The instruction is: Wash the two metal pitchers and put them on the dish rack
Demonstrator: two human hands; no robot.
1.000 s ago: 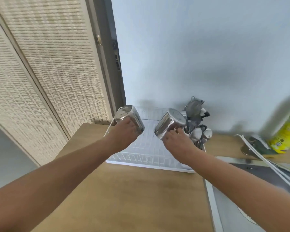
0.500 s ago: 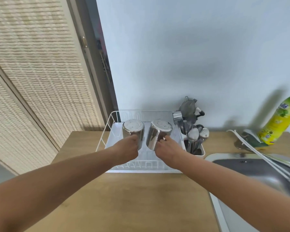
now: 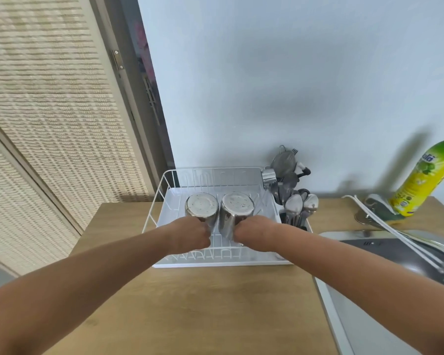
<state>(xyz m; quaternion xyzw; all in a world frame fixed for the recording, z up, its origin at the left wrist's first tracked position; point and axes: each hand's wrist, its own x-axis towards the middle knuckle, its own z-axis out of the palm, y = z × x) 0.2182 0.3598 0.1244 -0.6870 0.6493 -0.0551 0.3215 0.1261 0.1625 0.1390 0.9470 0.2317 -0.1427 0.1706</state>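
Two shiny metal pitchers stand upside down, side by side, in the white wire dish rack (image 3: pixel 164 184). The left pitcher (image 3: pixel 202 207) shows its wet round base upward, and my left hand (image 3: pixel 190 235) grips its near side. Just to its right is the right pitcher (image 3: pixel 237 204), also base up, held at its near side by my right hand (image 3: pixel 254 235). Both handles are hidden behind my hands. The two pitchers almost touch each other.
A cutlery holder (image 3: pixel 294 208) full of spoons and utensils hangs on the rack's right end. The steel sink (image 3: pixel 395 252) with a white faucet (image 3: pixel 385 224) lies at the right, a yellow-green soap bottle (image 3: pixel 426 178) behind it. The wooden counter (image 3: pixel 190 303) spreads in front.
Both pitchers came down from a tilted position above the rack to stand base-up in it, close together. My hands followed them down and still grip them.
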